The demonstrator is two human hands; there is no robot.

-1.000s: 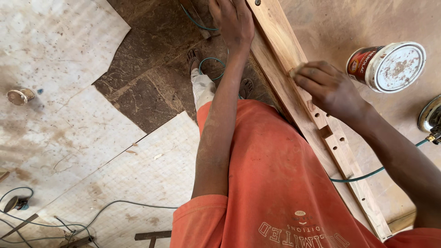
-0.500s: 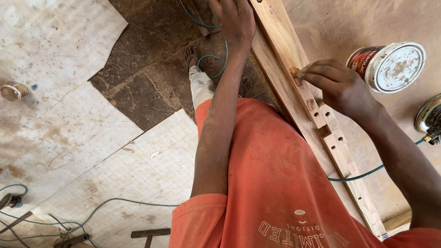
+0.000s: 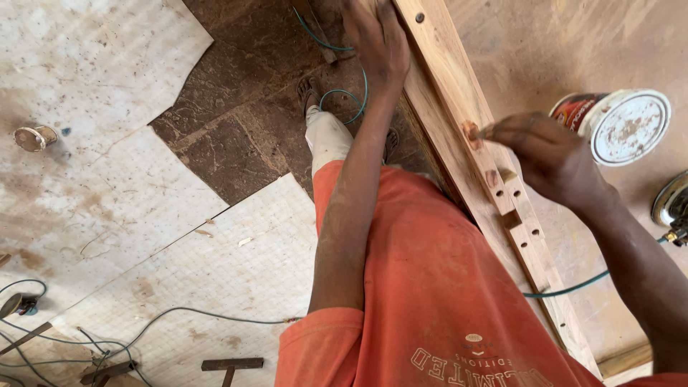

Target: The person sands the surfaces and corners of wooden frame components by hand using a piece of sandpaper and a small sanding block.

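step: judging by the pose, filling the drilled holes in the wooden rail (image 3: 459, 122); one hole on its face already carries a reddish dab (image 3: 471, 131), the holes further down look bare
rail: long pale plank, runs from top centre down to lower right along the edge of the bench (image 3: 545, 50); screw head near its top end
right hand (image 3: 548, 154): fingers pinched shut on a small thin tool (image 3: 485, 132), tip touching the rail just beside the reddish dab; cannot tell if it is a stick or a small brush
left hand (image 3: 378, 43): fingers spread flat, pressing the rail's upper end, gripping nothing
next move, my read: shift the tool tip down to the next open hole; left hand needs to keep the rail pinned so it doesn't slide
can (image 3: 613, 125): round tin, smeared pale lid, lying on the bench just right of the right hand, close enough to knock
power tool (image 3: 674, 204): only an edge shows at the right border
green cable (image 3: 566, 290): passes under the right forearm and across the rail's lower part; snag risk for the arm
floor (image 3: 107, 179): patchy pale sheet over dark ground, loose cables and a hammer (image 3: 229, 365) at lower left, small round object (image 3: 34, 137) far left; all well apart from the work
own body: orange shirt (image 3: 430, 301) fills the lower centre, hides the rail's near edge
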